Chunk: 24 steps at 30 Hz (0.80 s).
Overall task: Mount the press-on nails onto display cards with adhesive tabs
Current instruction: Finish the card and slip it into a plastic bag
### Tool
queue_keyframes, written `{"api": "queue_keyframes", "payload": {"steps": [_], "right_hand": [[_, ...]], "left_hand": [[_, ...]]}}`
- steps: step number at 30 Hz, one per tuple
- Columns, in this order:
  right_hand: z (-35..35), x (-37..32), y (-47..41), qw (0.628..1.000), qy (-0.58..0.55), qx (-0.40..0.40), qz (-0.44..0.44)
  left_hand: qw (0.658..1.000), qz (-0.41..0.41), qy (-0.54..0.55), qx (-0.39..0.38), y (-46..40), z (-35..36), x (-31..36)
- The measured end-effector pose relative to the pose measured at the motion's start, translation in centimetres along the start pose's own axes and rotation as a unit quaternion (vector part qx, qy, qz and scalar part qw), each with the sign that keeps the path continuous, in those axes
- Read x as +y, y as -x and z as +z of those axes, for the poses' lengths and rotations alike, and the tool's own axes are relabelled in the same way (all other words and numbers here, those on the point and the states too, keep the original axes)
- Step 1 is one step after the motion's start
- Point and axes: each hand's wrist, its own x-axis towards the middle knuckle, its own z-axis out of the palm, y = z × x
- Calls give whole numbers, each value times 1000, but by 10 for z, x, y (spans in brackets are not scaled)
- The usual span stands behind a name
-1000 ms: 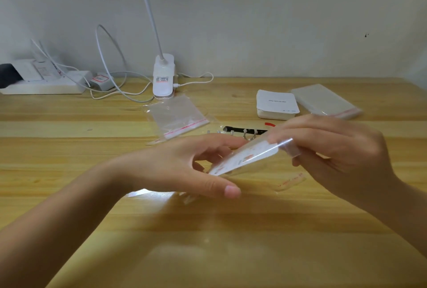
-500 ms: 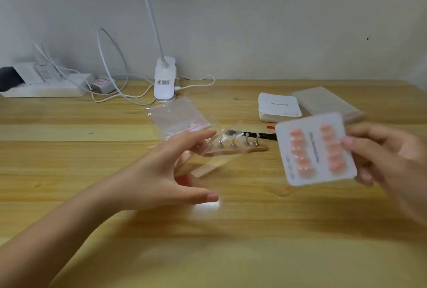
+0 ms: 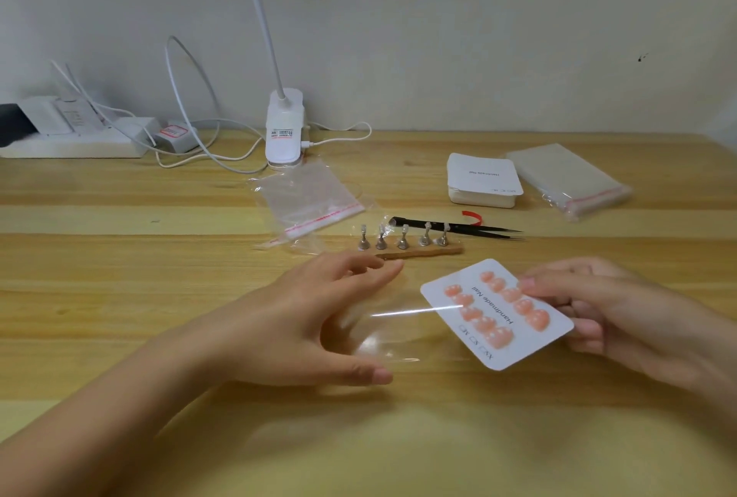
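My right hand pinches the right edge of a white display card printed "Handmade Nail". Two rows of pink press-on nails are stuck on it. The card hangs tilted just above the wooden table. My left hand is to the left of the card, thumb low and fingers stretched out. A clear plastic sleeve sits between the thumb and fingers, hard to see but for a bright glint. The sleeve's far end reaches the card's left corner.
Behind the hands stand several small metal nail holders, a brown stick and black tweezers. A stack of blank cards and a pack of sleeves lie back right. A loose bag, lamp base and power strip lie farther back.
My right hand drew the card out of the sleeve, swung it right, then brought it back down toward the sleeve. My left hand dropped lower with the empty sleeve.
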Motion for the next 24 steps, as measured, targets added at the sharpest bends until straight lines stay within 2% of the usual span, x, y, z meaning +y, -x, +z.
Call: {"api": "queue_keyframes", "payload": {"steps": [8,13,19,24], "right_hand": [[4,0,-3,1000,-11,13,21],[6,0,-6,994,-91,34,46],[10,2,-7,992,-90,78,51],[16,2,-6,992,-93,78,34]], "left_hand": [[991,39,-123,25,-1,13,7],[993,51,-101,22,-1,15,12],[994,64,-83,17,-2,18,16],[998,38,-35,26,0,18,17]]}}
